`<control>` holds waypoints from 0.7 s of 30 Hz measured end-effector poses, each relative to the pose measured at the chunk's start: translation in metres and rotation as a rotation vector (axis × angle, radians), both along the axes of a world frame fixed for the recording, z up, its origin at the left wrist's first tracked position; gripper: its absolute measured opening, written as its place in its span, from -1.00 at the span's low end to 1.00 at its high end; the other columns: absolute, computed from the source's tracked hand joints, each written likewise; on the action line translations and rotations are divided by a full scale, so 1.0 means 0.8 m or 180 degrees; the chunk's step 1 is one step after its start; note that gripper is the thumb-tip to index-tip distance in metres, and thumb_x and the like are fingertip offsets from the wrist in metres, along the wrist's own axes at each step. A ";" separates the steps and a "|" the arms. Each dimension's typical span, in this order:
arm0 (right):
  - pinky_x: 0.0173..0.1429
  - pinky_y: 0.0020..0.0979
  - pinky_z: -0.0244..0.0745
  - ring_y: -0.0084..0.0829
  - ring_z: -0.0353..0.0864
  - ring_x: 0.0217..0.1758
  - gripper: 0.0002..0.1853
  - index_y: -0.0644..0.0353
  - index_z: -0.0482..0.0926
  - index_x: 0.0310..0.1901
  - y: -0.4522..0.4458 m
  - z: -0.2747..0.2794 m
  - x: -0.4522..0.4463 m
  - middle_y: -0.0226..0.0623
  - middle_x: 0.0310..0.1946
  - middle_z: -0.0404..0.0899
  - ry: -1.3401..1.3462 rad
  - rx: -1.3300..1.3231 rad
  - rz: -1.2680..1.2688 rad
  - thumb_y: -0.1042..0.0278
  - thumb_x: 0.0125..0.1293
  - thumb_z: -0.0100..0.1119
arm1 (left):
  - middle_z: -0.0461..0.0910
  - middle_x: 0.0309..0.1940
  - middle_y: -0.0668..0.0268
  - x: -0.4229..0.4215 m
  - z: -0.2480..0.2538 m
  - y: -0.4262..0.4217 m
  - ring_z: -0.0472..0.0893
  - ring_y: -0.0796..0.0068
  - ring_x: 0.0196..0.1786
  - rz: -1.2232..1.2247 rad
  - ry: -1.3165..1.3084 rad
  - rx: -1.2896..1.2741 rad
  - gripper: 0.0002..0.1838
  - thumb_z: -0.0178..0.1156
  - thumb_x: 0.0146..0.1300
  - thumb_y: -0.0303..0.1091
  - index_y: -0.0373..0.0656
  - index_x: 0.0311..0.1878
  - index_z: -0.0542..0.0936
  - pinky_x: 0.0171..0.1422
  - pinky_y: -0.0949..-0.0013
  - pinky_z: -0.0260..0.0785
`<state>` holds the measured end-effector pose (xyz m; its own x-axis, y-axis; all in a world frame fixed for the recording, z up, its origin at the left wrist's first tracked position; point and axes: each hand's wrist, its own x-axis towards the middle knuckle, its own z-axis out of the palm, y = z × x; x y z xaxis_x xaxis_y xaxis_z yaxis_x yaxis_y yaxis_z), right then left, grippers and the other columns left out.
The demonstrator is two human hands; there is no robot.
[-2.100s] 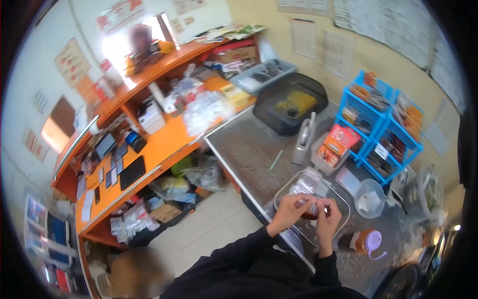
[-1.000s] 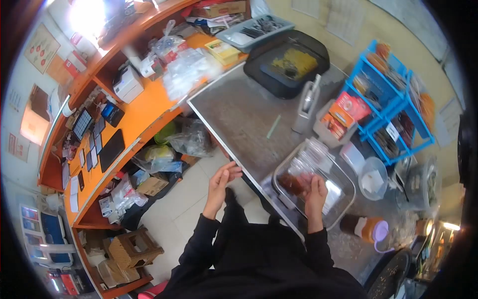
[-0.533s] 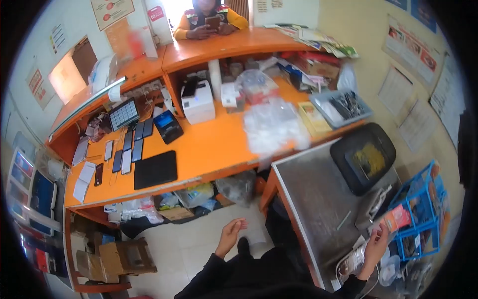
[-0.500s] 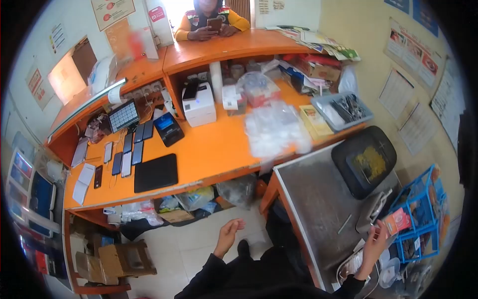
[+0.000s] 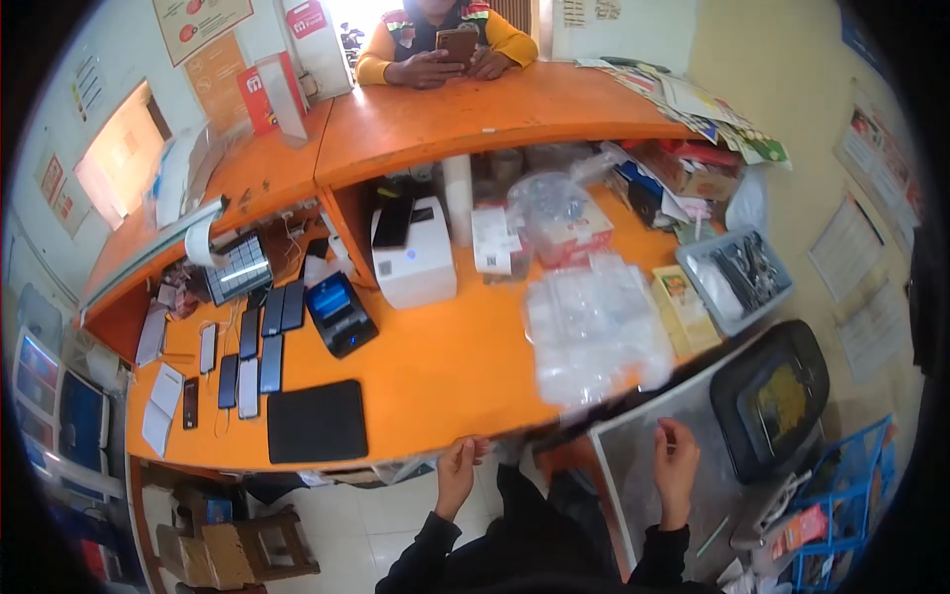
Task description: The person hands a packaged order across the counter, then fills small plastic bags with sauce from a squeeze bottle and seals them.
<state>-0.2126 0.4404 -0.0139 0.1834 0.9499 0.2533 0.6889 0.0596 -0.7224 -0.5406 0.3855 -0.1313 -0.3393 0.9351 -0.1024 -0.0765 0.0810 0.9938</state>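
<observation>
My left hand [image 5: 458,477] is held up near the front edge of the orange counter [image 5: 426,366], its fingers loosely curled. What is between those fingers, if anything, is too small to make out. My right hand [image 5: 676,471] is raised over the left part of the grey metal table [image 5: 643,495], fingers bent and apart, holding nothing. Clear plastic bags [image 5: 594,327] lie on the counter beyond my hands. A black tray [image 5: 772,401] with a yellow patch is to the right of my right hand.
Across the raised counter, a person [image 5: 445,49] holds a phone [image 5: 456,45]. Several phones [image 5: 270,364], a black mat [image 5: 317,421], a card terminal [image 5: 341,313] and a white printer [image 5: 414,259] stand left. A cutlery tray [image 5: 737,282] and blue rack [image 5: 851,475] are right.
The view has turned left and come closer to the orange counter. My right hand has left the clear container and the red packets and is now over the table's left part. My left hand stays raised.
</observation>
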 end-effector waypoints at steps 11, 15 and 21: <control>0.07 -0.34 0.54 -0.18 0.69 0.01 -0.64 0.35 0.62 0.05 0.428 -0.072 -0.237 0.02 -0.08 0.67 0.1695 0.0056 0.1300 0.19 0.52 0.06 | 0.62 -0.44 0.24 -0.047 -0.086 0.176 0.60 0.47 -0.45 0.0879 0.1381 -0.0323 -0.75 0.06 0.51 -0.28 -0.27 -0.10 0.62 -0.36 0.39 0.44; 0.02 -0.12 0.52 0.08 0.65 -0.05 -0.47 0.41 0.59 -0.01 0.580 -0.111 -0.327 0.15 -0.17 0.65 0.0746 0.0011 0.0994 -0.05 0.50 0.00 | 0.56 -0.54 0.18 -0.038 -0.068 0.189 0.55 0.34 -0.56 0.1129 0.2228 -0.0298 -0.82 0.17 0.41 -0.32 -0.20 -0.25 0.64 -0.44 0.30 0.39; -0.02 0.06 0.48 0.23 0.59 -0.02 -0.64 0.36 0.49 -0.01 0.591 -0.072 -0.391 0.29 -0.17 0.59 0.0314 0.0121 0.0780 0.14 0.49 0.01 | 0.58 -0.52 0.21 -0.038 -0.059 0.196 0.58 0.35 -0.56 0.1127 0.2375 -0.0474 -0.86 0.20 0.38 -0.34 -0.17 -0.26 0.65 -0.43 0.32 0.43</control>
<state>-0.5253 0.9128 -0.0715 -0.0252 0.9591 0.2820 0.5769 0.2443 -0.7794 -0.5712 0.5419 -0.1784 -0.6379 0.7551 0.1515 0.5512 0.3102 0.7746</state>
